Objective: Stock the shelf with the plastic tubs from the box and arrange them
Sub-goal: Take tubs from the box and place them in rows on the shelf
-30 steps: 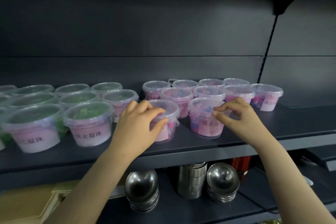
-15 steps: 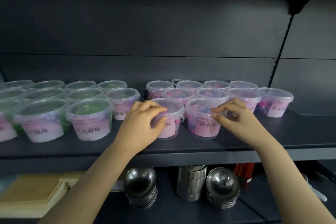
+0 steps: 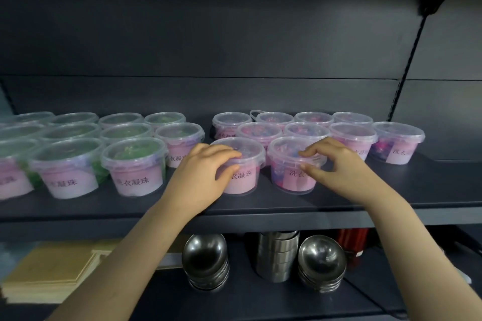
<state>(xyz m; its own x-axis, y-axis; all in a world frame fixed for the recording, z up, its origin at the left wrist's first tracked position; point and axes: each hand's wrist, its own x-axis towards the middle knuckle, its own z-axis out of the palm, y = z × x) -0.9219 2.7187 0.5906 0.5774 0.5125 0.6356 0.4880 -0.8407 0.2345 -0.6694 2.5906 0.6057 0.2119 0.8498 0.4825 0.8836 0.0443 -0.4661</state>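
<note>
Two front tubs, left and right, stand side by side near the shelf edge, ahead of the pink rows. Left hand wraps the left tub, thumb across its label; right hand pinches the right tub's lid rim. Likely squaring labels forward. Green tubs grouped apart, leftward. Box not in view.

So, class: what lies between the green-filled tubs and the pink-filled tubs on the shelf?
Head view: only bare shelf between the green-filled tubs and pink-filled tubs; nearer the front, the left hand crosses it.
</note>
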